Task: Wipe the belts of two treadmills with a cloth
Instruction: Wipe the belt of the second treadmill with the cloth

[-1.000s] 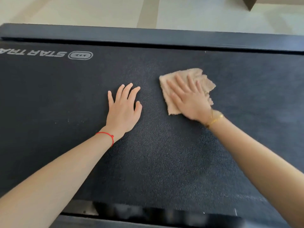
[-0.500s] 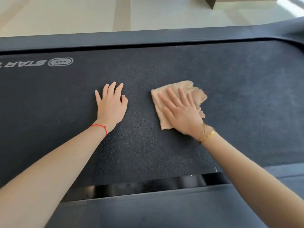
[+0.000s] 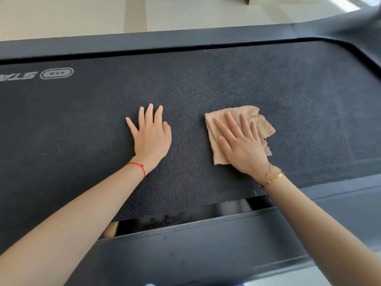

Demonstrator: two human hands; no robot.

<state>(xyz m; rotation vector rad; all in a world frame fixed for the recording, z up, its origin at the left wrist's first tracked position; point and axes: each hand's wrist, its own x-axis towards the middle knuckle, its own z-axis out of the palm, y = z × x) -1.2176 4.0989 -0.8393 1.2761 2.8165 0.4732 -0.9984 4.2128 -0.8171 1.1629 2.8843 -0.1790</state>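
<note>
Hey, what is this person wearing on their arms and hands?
Both forearms are bare, with no sleeves or gloves in view. The left hand has a thin red string bracelet at its wrist. The right hand has a slim gold bracelet at its wrist. No rings show.

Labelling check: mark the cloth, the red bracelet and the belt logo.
cloth (image 3: 250,113): head view, bare upper part beyond the fingertips.
red bracelet (image 3: 137,166): head view, cord across the left wrist.
belt logo (image 3: 56,73): head view, centre of the oval badge.
</note>
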